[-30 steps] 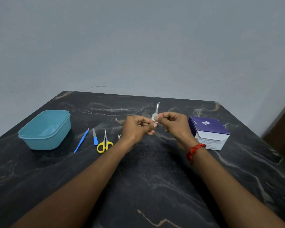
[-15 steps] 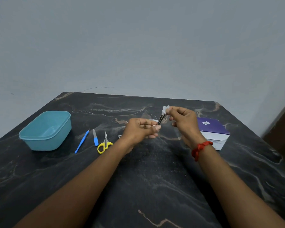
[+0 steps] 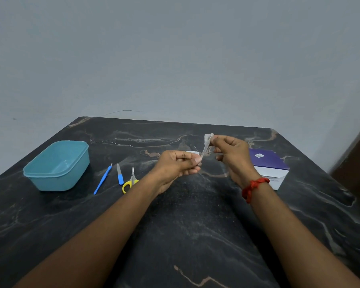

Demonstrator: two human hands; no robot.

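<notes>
1. Two hands are raised above the table, left of the purple-lidded box; one slim metal tool is held between them.
2. The left hand: the fingers are curled, and the tool's lower end is pinched between thumb and forefinger.
3. The right hand, the nearer to the box: the fingers are curled, and a white pad is pinched against the tool's upper end.
4. The tool is tilted, its top leaning toward the box, and is held clear of the table; the shaft between the two grips is left bare. Its kind cannot be told.
5. Step judged in hand: the tool is being wiped with the pad, which is placed at the top end.
6. Next move, as judged: the pad is to be drawn down the shaft toward the left fingertips, the left pinch being kept firm so that the tool is not pulled loose.
7. Unhandled, farther left of the box, listed outward: yellow-handled scissors, small file, blue stick, teal tub.
</notes>
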